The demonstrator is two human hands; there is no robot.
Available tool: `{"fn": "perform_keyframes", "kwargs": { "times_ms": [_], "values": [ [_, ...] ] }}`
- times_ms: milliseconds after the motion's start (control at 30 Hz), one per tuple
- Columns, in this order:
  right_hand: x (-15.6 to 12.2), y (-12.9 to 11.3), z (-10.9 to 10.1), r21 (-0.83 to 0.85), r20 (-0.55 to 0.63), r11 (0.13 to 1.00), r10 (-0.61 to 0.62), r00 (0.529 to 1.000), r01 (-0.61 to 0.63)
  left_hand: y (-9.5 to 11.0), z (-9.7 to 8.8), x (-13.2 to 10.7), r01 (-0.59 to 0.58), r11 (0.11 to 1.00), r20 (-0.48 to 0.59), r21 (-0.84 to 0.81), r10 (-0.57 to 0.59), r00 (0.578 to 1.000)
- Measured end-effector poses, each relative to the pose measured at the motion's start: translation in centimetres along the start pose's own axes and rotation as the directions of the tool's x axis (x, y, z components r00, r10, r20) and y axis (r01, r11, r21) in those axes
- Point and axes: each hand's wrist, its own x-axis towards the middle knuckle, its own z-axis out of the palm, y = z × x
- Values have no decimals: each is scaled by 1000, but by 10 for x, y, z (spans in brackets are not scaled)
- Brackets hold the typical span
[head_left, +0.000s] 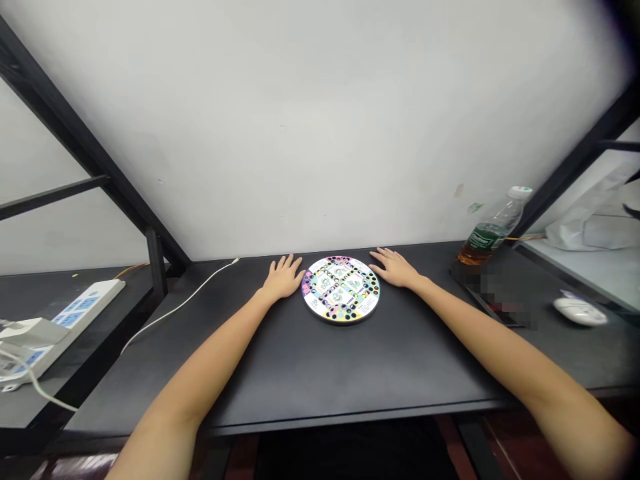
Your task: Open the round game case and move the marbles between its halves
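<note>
My bare forearms [210, 360] lie nearest, reaching in from the two lower corners over the black desk [340, 380]. At the end of one, my left hand [284, 277] rests palm down, fingers wide apart. My right hand [395, 268] lies flat as well, its fingers stretched out and slightly spread. Between them sits a round board [341, 290], flat on the desk, white with coloured patches and dark round spots. My left thumb and right fingertips come right up to its rim; I can't tell whether they touch it.

Further to my left, a thin white cable [185, 303] curves across the desktop, and beyond it is a white power strip [80, 313]. Out to my right stands a bottle [493, 230] with a green label, a white cap and amber liquid low inside. A white mouse [580, 311] lies farther right. Behind everything rises a pale wall [320, 133].
</note>
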Motion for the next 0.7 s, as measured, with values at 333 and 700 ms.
{"fn": "perform_keyframes", "kwargs": {
  "times_ms": [333, 700],
  "values": [
    [-1, -1, -2, 6, 7, 1000, 5, 1000, -5, 0, -1, 0, -2, 1000, -1, -5, 2, 1000],
    [0, 0, 0, 7, 6, 1000, 1, 1000, -1, -2, 2, 0, -8, 1000, -4, -13, 7, 1000]
  ]
}}
